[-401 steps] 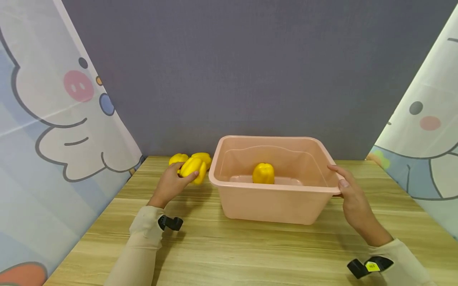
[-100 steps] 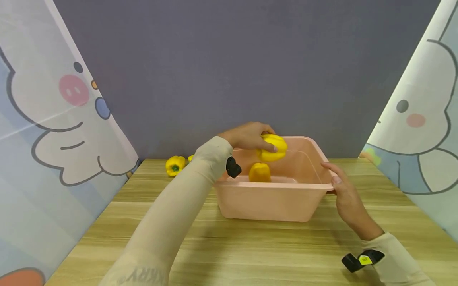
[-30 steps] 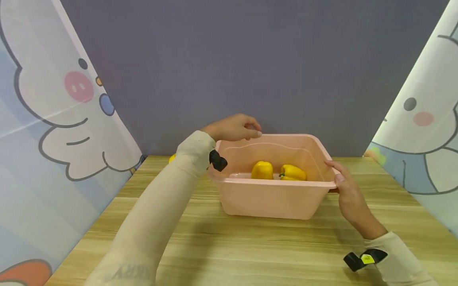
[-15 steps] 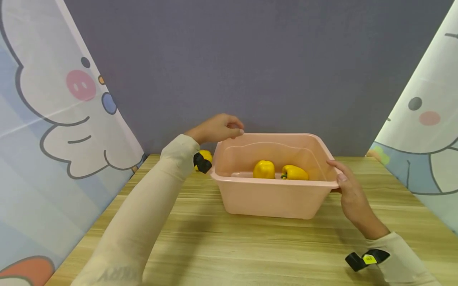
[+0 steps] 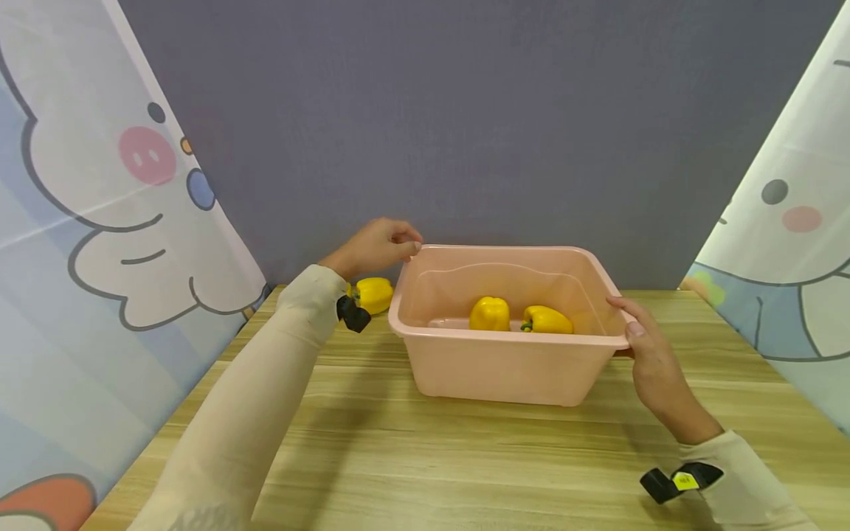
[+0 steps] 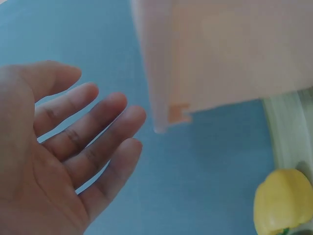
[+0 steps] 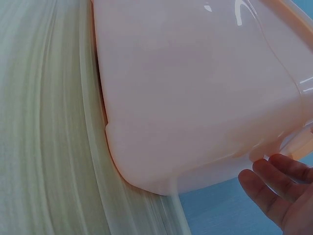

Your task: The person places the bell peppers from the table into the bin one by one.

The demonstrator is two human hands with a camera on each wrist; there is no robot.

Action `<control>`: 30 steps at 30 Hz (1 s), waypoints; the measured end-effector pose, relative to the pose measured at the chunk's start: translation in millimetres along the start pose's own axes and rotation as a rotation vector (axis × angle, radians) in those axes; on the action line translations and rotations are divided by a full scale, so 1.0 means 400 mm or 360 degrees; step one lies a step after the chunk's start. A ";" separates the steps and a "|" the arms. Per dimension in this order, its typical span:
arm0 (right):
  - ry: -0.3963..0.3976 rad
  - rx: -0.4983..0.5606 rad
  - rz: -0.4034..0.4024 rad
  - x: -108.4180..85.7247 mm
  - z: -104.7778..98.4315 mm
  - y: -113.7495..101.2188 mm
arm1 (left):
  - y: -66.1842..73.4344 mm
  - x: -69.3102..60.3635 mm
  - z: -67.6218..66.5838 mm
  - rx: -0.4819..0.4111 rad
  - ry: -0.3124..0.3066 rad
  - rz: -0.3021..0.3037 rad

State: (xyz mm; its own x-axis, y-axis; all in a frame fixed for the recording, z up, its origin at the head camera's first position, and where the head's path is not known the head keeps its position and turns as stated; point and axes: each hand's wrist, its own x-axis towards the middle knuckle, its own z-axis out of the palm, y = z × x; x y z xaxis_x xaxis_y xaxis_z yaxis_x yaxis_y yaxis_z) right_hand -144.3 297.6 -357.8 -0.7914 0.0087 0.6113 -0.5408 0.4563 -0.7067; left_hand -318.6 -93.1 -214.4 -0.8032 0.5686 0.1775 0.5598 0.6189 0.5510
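A pink plastic tub [image 5: 505,369] stands on the table with two yellow bell peppers inside, one upright [image 5: 489,315] and one on its side [image 5: 547,320]. My right hand [image 5: 657,361] grips the tub's right rim, thumb on top and fingers beneath. Near the back left corner of the tub hovers my left hand [image 5: 378,245]; the left wrist view shows its fingers relaxed and apart from the tub, holding nothing. Below that hand a yellow bell pepper [image 5: 374,295] lies on the table. A yellow sliver beside it is mostly hidden by my left wrist.
A grey panel [image 5: 465,133] rises behind the table [image 5: 425,457]. Cartoon-printed sheets hang on the left [image 5: 99,221] and right [image 5: 790,280]. Each wrist wears a black camera mount.
My left hand carried a bell pepper from the left into the tub and let go of it. Over the last second that hand moved left, uncovering a pepper. My right hand stays on the rim.
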 end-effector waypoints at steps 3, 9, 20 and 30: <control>0.0000 0.0000 0.0004 -0.001 0.000 -0.001 | -0.020 -0.011 0.001 0.0012 0.0039 -0.0026; 0.0029 0.0020 0.0017 -0.003 0.000 -0.005 | -0.057 -0.025 0.008 -0.0004 0.0088 -0.0084; 0.0045 0.0031 0.0021 -0.008 -0.006 -0.009 | -0.128 -0.042 0.032 -0.0012 0.0105 -0.0113; 0.0067 0.0088 0.0027 -0.012 -0.006 -0.008 | -0.183 -0.067 0.068 0.0077 0.0171 -0.0232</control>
State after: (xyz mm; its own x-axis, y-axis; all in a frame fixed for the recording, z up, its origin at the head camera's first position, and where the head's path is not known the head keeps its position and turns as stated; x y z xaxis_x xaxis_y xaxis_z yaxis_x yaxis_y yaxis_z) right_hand -138.2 298.1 -357.5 -0.7886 0.0541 0.6126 -0.5431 0.4061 -0.7350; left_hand -332.5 -138.7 -281.7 -0.8922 0.4113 0.1864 0.4430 0.7173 0.5378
